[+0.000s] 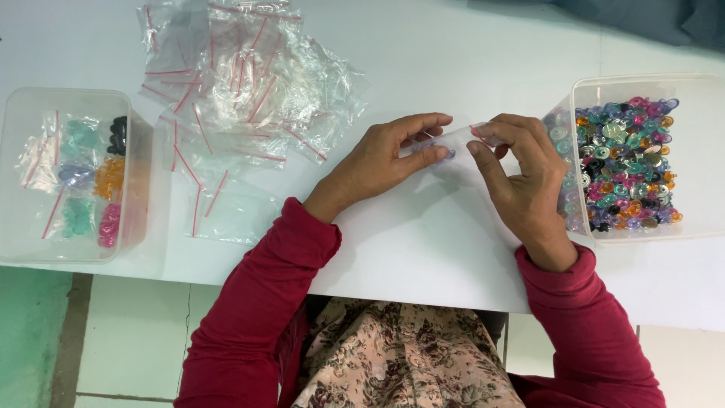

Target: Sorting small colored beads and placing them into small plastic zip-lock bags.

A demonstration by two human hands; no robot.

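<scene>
White and smooth, the surface (423, 249) carries everything we work with, and a tiled floor shows below its near edge. Between our two hands we hold a small clear zip bag (453, 140) with a red seal strip, just above the middle of the surface; a few bluish pieces seem to sit in its left end, though they are too small to tell apart. Our left hand (385, 159) pinches that end between thumb and fingers, and our right hand (521, 174) is closed on the bag's mouth at its right end, thumb against forefinger. To the right, touching nothing we hold, stands a clear plastic tub (642, 234) heaped with mixed coloured buttons (623, 162). Far left of our hands lies a loose pile of empty zip bags (242, 91), and beyond it another clear tub (45, 249) holds filled bags sorted by colour (83, 177). We judge the step in hand to be closing a filled bag; the next move would call for pressing the seal along its whole length, keeping the bag level so nothing slips out.
</scene>
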